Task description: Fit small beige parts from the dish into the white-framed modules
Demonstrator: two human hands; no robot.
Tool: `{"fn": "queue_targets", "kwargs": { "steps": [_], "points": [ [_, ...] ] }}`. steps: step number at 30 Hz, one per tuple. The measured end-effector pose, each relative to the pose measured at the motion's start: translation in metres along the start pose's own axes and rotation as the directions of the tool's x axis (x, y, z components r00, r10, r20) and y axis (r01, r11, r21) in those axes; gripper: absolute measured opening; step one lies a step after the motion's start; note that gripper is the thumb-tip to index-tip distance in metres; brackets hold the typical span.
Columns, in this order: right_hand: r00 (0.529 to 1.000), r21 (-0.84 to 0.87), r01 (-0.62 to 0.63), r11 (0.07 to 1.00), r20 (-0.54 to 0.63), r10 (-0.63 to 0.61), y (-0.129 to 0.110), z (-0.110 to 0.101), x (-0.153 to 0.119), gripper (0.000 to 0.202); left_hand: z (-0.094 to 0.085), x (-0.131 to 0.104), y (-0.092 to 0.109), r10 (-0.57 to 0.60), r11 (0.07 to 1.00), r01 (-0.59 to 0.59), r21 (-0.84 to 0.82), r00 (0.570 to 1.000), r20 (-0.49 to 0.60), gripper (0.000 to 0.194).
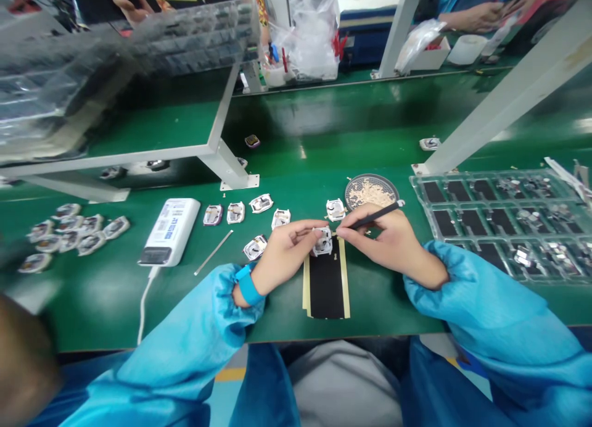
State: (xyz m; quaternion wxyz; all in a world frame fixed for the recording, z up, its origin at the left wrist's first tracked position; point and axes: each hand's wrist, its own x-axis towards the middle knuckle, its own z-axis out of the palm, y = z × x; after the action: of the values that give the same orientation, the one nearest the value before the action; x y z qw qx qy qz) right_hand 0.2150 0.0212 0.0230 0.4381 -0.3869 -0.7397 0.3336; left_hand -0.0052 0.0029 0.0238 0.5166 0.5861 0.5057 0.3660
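Contents, round mesh-textured dish [355,182]: filled with a loose heap of small beige pieces [370,195]. Contents, clear plastic tray [422,205] at right: loaded with flat dark rectangles on the near-left side of its compartments and small metallic parts farther right; counted three rectangles in each of the two farther rows. Stacked on the raised shelf at left: clear plastic trays [208,32], too blurred to itemize. Stuffed into the container [319,69] behind the bench: crumpled, translucent plastic bags.

Counted one small white case [322,242], rounded-square and open, in the left hand [291,248] — located above the far end of the black mat [326,291]. Pinched narrowly between left thumb and fingers. Clasped narrowly, pen-fashion, in the right hand [388,236]: one slender black tool [377,215]. Could not tell whether tool tip and case touched.

Counted six loose cases [235,213] on the smooth green bench [277,310] between the white device [178,229] and the dish, and nine clustered cases [91,224] at far left. Edged the matte black mat with yellow strips [345,285], one along each long side. Fitted to the smooth, block-shaped device: one white cable [142,310]. Laid just right of it: one thin, flat strip [213,253].
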Motion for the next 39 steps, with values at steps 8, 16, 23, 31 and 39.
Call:
{"fn": "queue_targets", "kwargs": {
  "steps": [8, 16, 23, 31, 39],
  "points": [
    [0.977, 0.218, -0.207, 0.954, 0.097, 0.190, 0.001, 0.002, 0.003, 0.020, -0.005, 0.003, -0.003, -0.008, 1.000, 0.008, 0.003, 0.999, -0.044, 0.034],
    [0.922, 0.413, -0.369, 0.833, 0.274, 0.273, 0.002, -0.006, 0.010, 0.033, -0.013, 0.008, -0.008, -0.096, 0.993, 0.092, -0.072, 0.994, -0.048, 0.044],
    [0.923, 0.451, -0.340, 0.825, -0.009, 0.386, -0.006, -0.068, 0.003, 0.049, -0.018, 0.011, -0.001, -0.128, 0.991, 0.126, -0.044, 0.992, -0.025, 0.062],
    [0.688, -0.646, -0.717, 0.262, -0.592, 0.420, 0.019, -0.223, -0.059, 0.023, -0.019, 0.010, -0.001, -0.210, 0.974, 0.209, 0.086, 0.978, 0.006, 0.062],
    [0.620, -0.633, -0.756, 0.168, -0.609, 0.495, 0.051, -0.240, -0.083, 0.021, -0.011, 0.011, 0.006, -0.244, 0.970, 0.241, 0.034, 0.962, 0.119, 0.056]
  ]
}}
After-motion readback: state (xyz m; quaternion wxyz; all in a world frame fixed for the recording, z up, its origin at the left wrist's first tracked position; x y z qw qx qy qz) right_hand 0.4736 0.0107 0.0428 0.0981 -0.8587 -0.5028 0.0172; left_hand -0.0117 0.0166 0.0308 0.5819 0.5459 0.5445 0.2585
